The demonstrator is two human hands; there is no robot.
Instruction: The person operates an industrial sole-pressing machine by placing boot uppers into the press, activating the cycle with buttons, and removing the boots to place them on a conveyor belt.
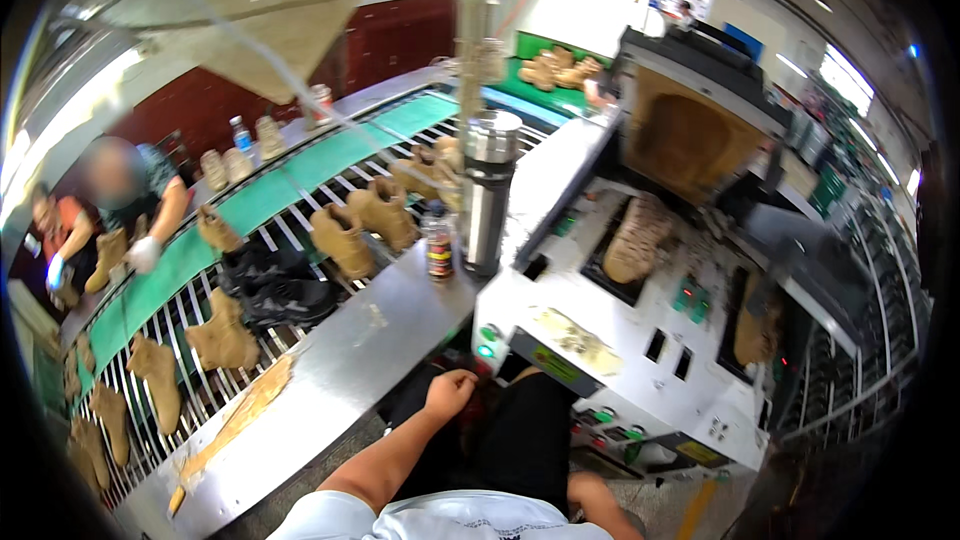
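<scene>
My left hand (450,393) is closed, fingers curled in, above my dark trousers. No object shows in it. Just beyond it a green lit button (486,351) sits on the corner of a white machine (640,340); the hand appears apart from it. Only part of my right arm shows at the lower edge, and the right hand is out of sight. On the machine a tan boot piece (638,240) lies in a dark recess, under a raised lid (695,125) with a brown pad. Another tan boot piece (755,325) lies in the right-hand recess, partly covered by a dark arm.
A metal ledge (350,360) borders a roller conveyor carrying tan boots (222,335) and black shoes (275,285). A steel flask (491,190) and a small bottle (438,240) stand beside the machine. Across the conveyor, a gloved co-worker's hand (145,254) is near a boot.
</scene>
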